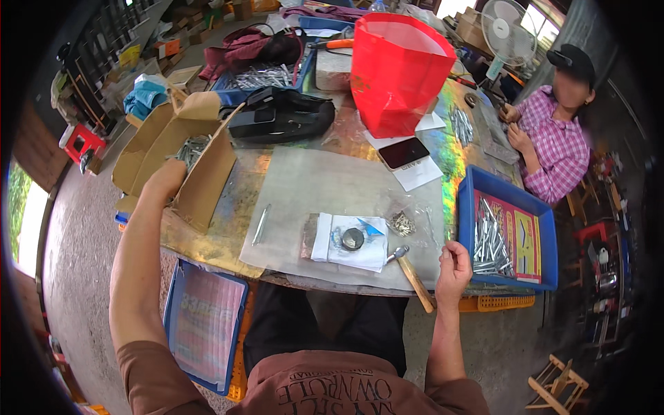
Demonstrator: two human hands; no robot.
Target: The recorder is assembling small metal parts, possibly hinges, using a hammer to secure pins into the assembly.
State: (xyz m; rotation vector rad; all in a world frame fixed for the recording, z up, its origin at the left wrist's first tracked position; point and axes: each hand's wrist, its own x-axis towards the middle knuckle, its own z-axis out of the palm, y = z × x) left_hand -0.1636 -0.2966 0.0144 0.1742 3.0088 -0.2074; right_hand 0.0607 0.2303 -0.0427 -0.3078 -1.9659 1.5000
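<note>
My left hand (168,176) reaches into an open cardboard box (211,181) at the table's left, beside a pile of small metal pieces (192,149); its fingers are hidden. At the table's front edge, my right hand (454,271) is raised with fingers curled together, and anything in them is too small to make out. Left of it lies a hammer (415,278) with a wooden handle. A round dark metal block (352,238) sits on folded white paper (332,256). Small brass-coloured parts (402,223) lie on clear plastic, and one slim metal rod (261,224) rests farther left.
A blue tray (550,238) of metal rods stands at the right. Behind are a red bag (394,76), a phone (403,153) and a black bag (304,117). A co-worker in a checked shirt (553,135) sits at the far right. A blue crate (169,311) is below left.
</note>
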